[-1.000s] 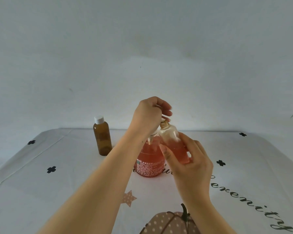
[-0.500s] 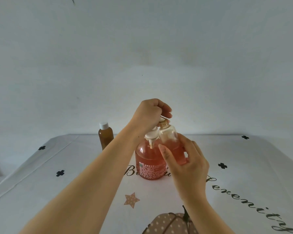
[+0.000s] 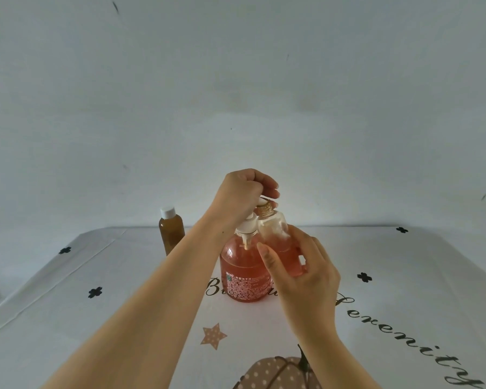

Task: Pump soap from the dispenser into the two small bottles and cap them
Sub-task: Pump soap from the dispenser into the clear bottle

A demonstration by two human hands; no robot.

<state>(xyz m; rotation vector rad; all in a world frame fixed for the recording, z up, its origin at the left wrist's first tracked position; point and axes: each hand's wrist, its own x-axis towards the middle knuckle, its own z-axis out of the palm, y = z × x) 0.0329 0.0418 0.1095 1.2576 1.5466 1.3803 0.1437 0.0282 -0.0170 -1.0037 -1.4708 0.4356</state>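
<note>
Left hand (image 3: 243,192): I see fingers curled over white pump head (image 3: 261,203).
Right hand (image 3: 306,272): grips tilted clear small bottle (image 3: 275,234).
Dispenser (image 3: 242,276): round, pink soap.

Table (image 3: 410,279) under white cloth (image 3: 96,332) with printed pattern. Soap dispenser (image 3: 242,273) stands upright on it. Brown bottle (image 3: 171,233), white cap, upright, left of dispenser, slightly behind, apart.

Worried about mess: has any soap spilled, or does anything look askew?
No spill shows on the tablecloth. Only the small bottle, held by the right hand, tilts toward the dispenser pump under the left hand.
</note>
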